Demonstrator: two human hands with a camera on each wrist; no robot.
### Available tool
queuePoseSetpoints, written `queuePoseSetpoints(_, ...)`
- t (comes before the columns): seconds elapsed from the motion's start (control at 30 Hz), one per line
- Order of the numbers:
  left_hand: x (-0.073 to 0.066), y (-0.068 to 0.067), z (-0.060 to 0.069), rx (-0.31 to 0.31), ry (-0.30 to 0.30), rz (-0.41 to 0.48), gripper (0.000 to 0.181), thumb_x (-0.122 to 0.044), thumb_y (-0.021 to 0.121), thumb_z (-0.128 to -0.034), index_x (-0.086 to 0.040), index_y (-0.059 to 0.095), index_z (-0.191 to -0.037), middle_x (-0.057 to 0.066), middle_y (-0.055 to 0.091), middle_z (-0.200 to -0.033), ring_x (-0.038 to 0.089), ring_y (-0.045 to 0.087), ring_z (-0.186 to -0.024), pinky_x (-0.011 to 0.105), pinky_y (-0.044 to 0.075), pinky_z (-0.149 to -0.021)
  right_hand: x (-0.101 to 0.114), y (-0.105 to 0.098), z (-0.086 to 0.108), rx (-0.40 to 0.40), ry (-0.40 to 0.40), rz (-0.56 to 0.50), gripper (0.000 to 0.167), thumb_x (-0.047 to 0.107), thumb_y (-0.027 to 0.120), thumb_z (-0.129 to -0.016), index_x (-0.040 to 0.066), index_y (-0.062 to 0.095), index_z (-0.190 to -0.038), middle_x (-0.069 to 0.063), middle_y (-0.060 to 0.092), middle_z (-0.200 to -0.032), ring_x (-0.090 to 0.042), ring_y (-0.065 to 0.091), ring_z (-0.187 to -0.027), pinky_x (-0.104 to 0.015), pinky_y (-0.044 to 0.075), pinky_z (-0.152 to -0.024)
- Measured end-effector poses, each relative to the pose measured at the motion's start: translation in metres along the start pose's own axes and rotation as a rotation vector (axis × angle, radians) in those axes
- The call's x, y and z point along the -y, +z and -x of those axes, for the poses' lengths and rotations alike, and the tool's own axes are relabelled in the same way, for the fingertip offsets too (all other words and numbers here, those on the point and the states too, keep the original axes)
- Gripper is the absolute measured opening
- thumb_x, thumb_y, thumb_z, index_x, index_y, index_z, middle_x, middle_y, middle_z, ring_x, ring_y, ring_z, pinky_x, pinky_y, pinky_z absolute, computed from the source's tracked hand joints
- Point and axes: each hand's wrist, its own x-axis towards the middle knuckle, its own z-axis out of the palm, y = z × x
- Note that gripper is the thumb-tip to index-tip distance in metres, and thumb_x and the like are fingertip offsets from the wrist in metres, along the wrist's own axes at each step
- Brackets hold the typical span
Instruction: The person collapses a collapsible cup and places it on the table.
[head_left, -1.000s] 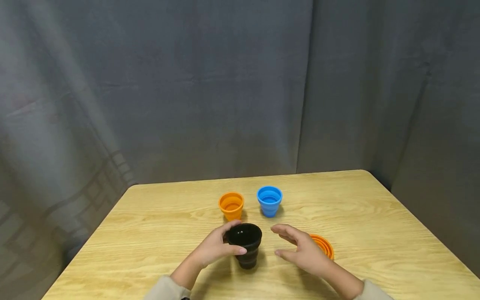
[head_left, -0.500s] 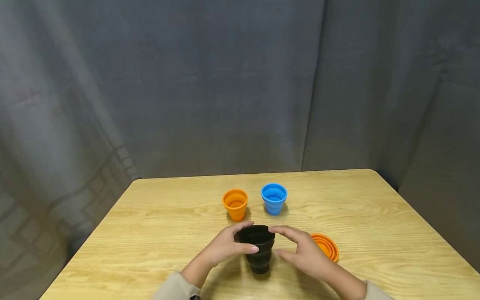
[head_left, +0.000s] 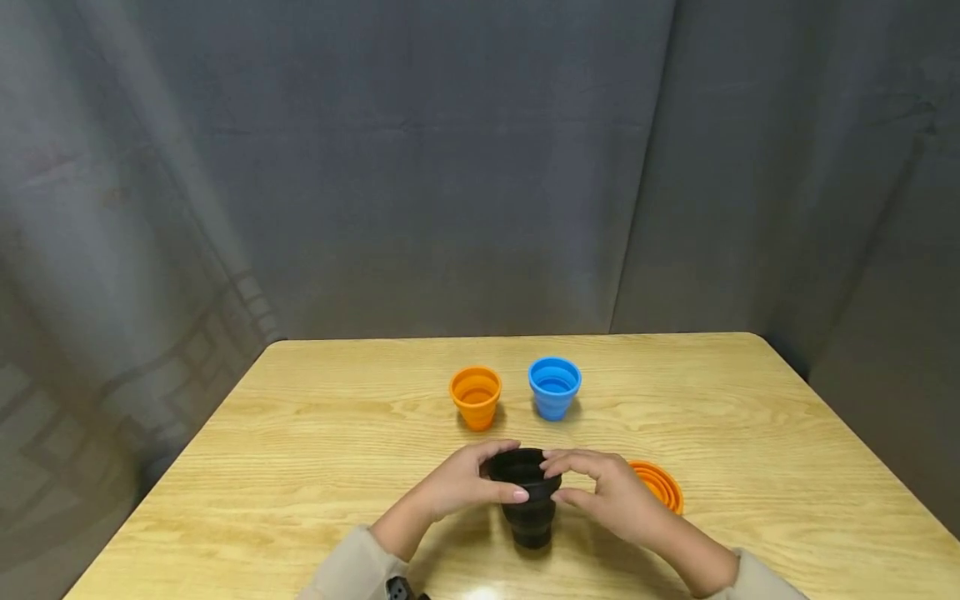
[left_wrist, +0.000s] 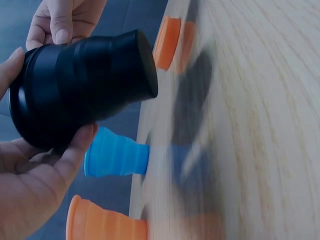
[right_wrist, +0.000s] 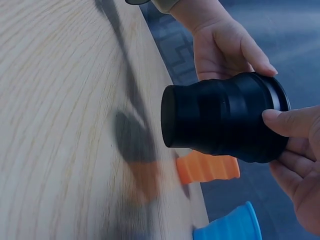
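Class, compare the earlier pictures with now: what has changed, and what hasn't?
The black cup, in the left hand throughout, has moved right. The right hand, apart from it at first, now grips it near the rim. The upright orange cup, blue cup and flattened orange cup stayed put.

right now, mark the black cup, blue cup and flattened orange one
Black cup (right_wrist: pixel 222 117): right wrist view, outer side wall.
Blue cup (left_wrist: pixel 117 154): left wrist view, outer side wall.
Flattened orange cup (head_left: pixel 662 483): head view, its nested rings.

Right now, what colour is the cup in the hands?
The cup is black, seen best from the right wrist.
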Motion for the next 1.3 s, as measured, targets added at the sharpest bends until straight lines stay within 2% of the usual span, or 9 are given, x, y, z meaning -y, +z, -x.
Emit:
queuePoseSetpoints(0.23, 0.004, -0.006, 0.007, 0.066, 0.034, 0.093, 0.066, -0.014, 0.069, -0.0729, 0.004, 0.036, -0.128, 0.014, 0.048, -0.120, 0.015, 0.052, -0.099, 0.024, 0.042, -0.081, 0.000, -0.001, 0.000, 0.031, 0.035, -0.074, 0.013, 0.017, 0.066, -0.075, 0.017, 0.062, -0.087, -0.004, 0.059, -0.105, -0.021, 0.053, -0.100, -0.044, 0.039, -0.083)
queuePoseSetpoints(0.3, 0.005, -0.007, 0.008, 0.070, 0.049, 0.084, 0.066, -0.014, 0.068, -0.0738, 0.004, 0.036, -0.128, 0.014, 0.046, -0.122, 0.015, 0.051, -0.102, 0.025, 0.041, -0.083, -0.001, -0.001, 0.000, 0.032, 0.036, -0.110, 0.013, 0.017, 0.065, -0.075, 0.016, 0.062, -0.087, -0.004, 0.060, -0.105, -0.021, 0.053, -0.100, -0.044, 0.040, -0.083)
queuePoseSetpoints(0.43, 0.007, -0.008, 0.007, 0.046, 0.095, 0.029, 0.062, -0.015, 0.067, -0.0748, 0.005, 0.038, -0.126, 0.014, 0.047, -0.122, 0.017, 0.050, -0.103, 0.028, 0.040, -0.086, -0.005, -0.003, -0.001, 0.033, 0.042, -0.161, 0.014, 0.020, 0.064, -0.076, 0.014, 0.061, -0.088, -0.004, 0.060, -0.103, -0.019, 0.054, -0.098, -0.043, 0.041, -0.082)
queuePoseSetpoints(0.63, 0.006, -0.005, 0.002, 0.002, 0.198, -0.141, 0.053, -0.022, 0.065, -0.0776, 0.002, 0.046, -0.121, 0.012, 0.047, -0.121, 0.014, 0.045, -0.108, 0.032, 0.038, -0.088, -0.011, -0.009, 0.002, 0.029, 0.095, -0.227, 0.017, 0.023, 0.063, -0.077, 0.012, 0.061, -0.091, -0.004, 0.060, -0.103, -0.015, 0.053, -0.098, -0.042, 0.040, -0.083)
queuePoseSetpoints(0.77, 0.004, -0.004, 0.002, -0.017, 0.222, -0.236, 0.048, -0.029, 0.061, -0.0799, -0.004, 0.049, -0.120, 0.006, 0.049, -0.120, 0.012, 0.043, -0.109, 0.033, 0.036, -0.090, -0.014, -0.011, 0.003, 0.045, 0.124, -0.310, 0.021, 0.021, 0.062, -0.078, 0.006, 0.060, -0.094, -0.008, 0.059, -0.102, -0.014, 0.053, -0.098, -0.038, 0.042, -0.082)
queuePoseSetpoints(0.87, 0.001, -0.003, 0.003, -0.042, 0.232, -0.259, 0.044, -0.030, 0.060, -0.0808, -0.008, 0.051, -0.118, 0.001, 0.051, -0.118, 0.011, 0.045, -0.107, 0.034, 0.036, -0.091, -0.017, -0.011, 0.002, 0.053, 0.127, -0.377, 0.023, 0.017, 0.060, -0.080, 0.000, 0.059, -0.096, -0.011, 0.058, -0.100, -0.012, 0.054, -0.095, -0.032, 0.045, -0.078)
queuePoseSetpoints(1.03, -0.002, -0.003, 0.005, -0.049, 0.268, -0.184, 0.036, -0.022, 0.061, -0.0807, -0.009, 0.054, -0.114, 0.000, 0.054, -0.113, 0.013, 0.048, -0.105, 0.033, 0.035, -0.091, -0.022, -0.011, 0.002, 0.048, 0.100, -0.457, 0.022, 0.009, 0.058, -0.081, -0.006, 0.055, -0.096, -0.006, 0.058, -0.091, -0.011, 0.057, -0.084, -0.028, 0.047, -0.070)
queuePoseSetpoints(1.23, -0.002, -0.005, 0.005, 0.037, 0.300, 0.027, 0.032, -0.006, 0.060, -0.0803, 0.003, 0.052, -0.110, 0.014, 0.056, -0.105, 0.014, 0.052, -0.094, 0.032, 0.040, -0.085, -0.025, -0.009, 0.002, 0.044, 0.066, -0.541, 0.019, 0.004, 0.056, -0.081, -0.010, 0.053, -0.094, 0.003, 0.059, -0.086, -0.010, 0.056, -0.078, -0.027, 0.047, -0.068)
queuePoseSetpoints(1.3, -0.001, -0.007, 0.005, 0.060, 0.306, 0.101, 0.030, -0.004, 0.059, -0.0801, 0.007, 0.051, -0.107, 0.014, 0.056, -0.098, 0.012, 0.053, -0.087, 0.030, 0.042, -0.080, -0.026, -0.008, 0.001, 0.055, 0.055, -0.586, 0.015, 0.003, 0.055, -0.081, -0.005, 0.056, -0.094, 0.004, 0.060, -0.086, -0.010, 0.056, -0.078, -0.027, 0.047, -0.068)
